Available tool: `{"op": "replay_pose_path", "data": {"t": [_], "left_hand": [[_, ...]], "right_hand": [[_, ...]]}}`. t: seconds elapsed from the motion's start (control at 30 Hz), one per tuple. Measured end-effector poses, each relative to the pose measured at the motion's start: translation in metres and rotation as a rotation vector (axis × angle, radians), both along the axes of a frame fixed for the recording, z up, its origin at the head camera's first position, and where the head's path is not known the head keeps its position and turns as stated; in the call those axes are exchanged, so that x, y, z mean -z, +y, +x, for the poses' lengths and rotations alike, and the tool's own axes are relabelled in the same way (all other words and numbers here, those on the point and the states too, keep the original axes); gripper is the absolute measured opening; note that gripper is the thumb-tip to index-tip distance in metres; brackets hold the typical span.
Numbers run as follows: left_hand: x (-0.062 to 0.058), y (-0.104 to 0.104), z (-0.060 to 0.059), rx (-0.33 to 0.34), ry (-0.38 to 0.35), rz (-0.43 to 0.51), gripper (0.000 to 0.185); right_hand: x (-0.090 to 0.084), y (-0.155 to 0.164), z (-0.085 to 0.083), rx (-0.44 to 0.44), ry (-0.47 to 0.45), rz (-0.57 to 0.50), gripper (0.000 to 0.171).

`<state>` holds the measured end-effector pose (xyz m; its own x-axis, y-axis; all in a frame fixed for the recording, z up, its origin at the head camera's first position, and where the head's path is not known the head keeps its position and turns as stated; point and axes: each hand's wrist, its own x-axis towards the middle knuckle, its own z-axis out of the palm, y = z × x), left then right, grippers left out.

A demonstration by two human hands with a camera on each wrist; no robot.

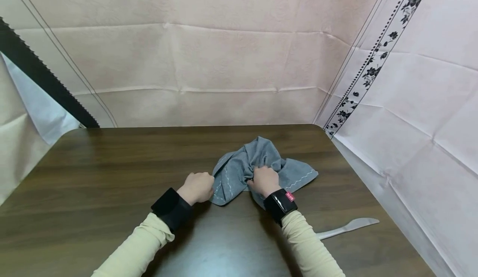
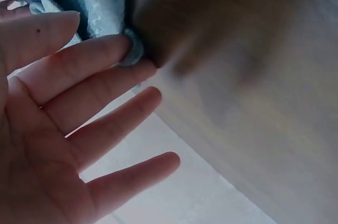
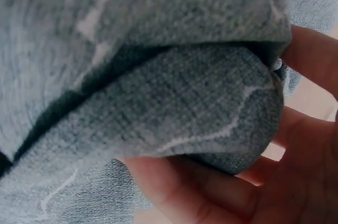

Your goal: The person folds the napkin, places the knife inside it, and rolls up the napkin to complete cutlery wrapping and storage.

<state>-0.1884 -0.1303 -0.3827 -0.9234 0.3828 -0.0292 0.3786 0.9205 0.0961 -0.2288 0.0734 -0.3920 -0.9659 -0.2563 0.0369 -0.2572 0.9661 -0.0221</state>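
Head view: a grey cloth (image 1: 261,169) lay crumpled on a dark wooden table (image 1: 112,165), right of centre and toward the far edge. White wavy stitching ran along its hems. Both hands were at the near side of the cloth, each wrist strapped with a black band over a pale yellow sleeve.

Left hand (image 1: 198,187) sat at the cloth's left edge, knuckles up. Left wrist view gave more: thumb and first finger (image 2: 84,60) pinched a small fold of the cloth (image 2: 90,2), while the other three fingers were spread loosely and held nothing. Table surface behind them was blurred.

Right hand (image 1: 264,180) rested on the middle of the cloth, fingers curled into the bunched fabric. Right wrist view showed a thick rolled fold of cloth (image 3: 174,113) lying across the palm, fingers (image 3: 311,60) wrapped round its far side, thumb under it. The grip looked loose rather than tight, the hand part open around the bundle.

A white plastic knife (image 1: 347,228) lay flat on the table, near the right forearm and well apart from the cloth, its blade pointing toward the right edge.

Pale pink sheeting (image 1: 224,61) hung behind the table; on the right, a white sheet carried a black floral border (image 1: 373,65).
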Motion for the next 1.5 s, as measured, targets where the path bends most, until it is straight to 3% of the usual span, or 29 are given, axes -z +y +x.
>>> {"op": "replay_pose_path", "data": {"t": [0.2, 0.7, 1.1, 1.33, 1.5], "left_hand": [[-0.002, -0.014, 0.005, -0.034, 0.003, -0.02, 0.022], [-0.005, -0.043, 0.023, -0.059, 0.101, -0.077, 0.025], [-0.006, -0.074, 0.031, -0.163, -0.057, -0.041, 0.016], [-0.005, -0.092, 0.035, -0.189, -0.104, -0.018, 0.014], [-0.003, -0.096, 0.029, -0.185, -0.139, 0.001, 0.024]], "right_hand": [[-0.001, -0.019, 0.006, -0.053, 0.01, -0.002, 0.04], [-0.004, -0.059, 0.02, -0.185, 0.063, 0.002, 0.035], [-0.004, -0.088, 0.034, -0.287, 0.125, 0.025, 0.036], [-0.007, -0.097, 0.042, -0.358, 0.123, 0.005, 0.041], [-0.01, -0.089, 0.036, -0.384, 0.035, -0.066, 0.045]]}}
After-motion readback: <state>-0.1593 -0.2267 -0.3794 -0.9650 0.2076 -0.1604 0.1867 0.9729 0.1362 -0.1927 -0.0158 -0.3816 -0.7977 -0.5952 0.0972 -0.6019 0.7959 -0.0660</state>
